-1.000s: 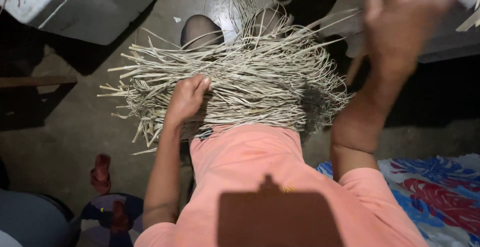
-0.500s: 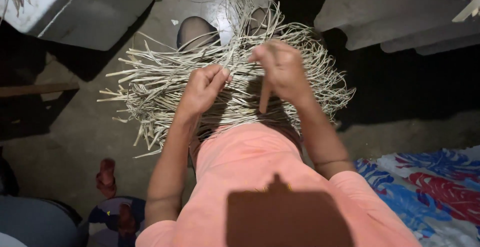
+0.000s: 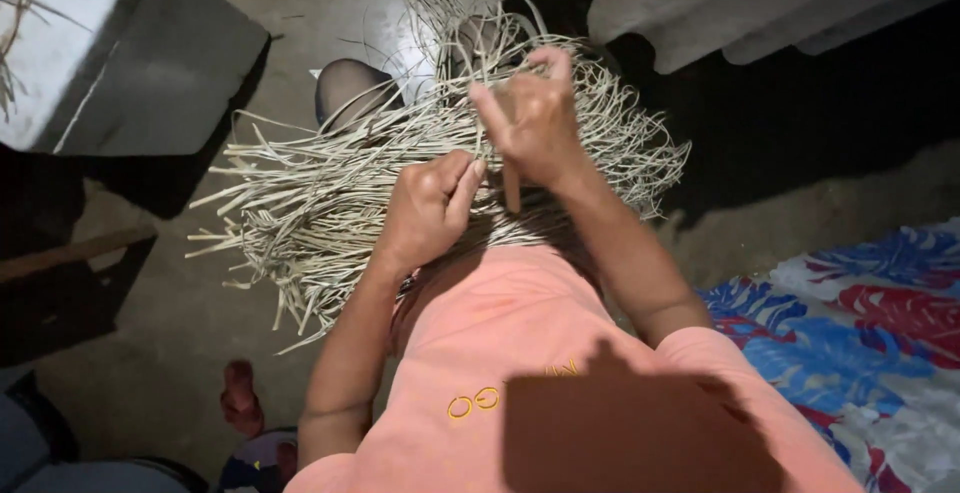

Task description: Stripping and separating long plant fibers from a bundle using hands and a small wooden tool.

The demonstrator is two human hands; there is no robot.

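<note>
while the pale strips (image 3: 330,193) lie loose across the lap | left hand (image 3: 432,208) clenched on strands | right hand (image 3: 530,123) pinching one | most strands unworked, judging by loose ends

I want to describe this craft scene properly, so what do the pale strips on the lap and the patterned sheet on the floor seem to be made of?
The strips look like dried plant fibre, perhaps split cane or palm leaf: pale, matte, flat, narrow, curling at the ends. The left hand and right hand grip them. The sheet looks like printed woven cloth or plastic matting, with red and blue leaf shapes; which one is unclear.
</note>
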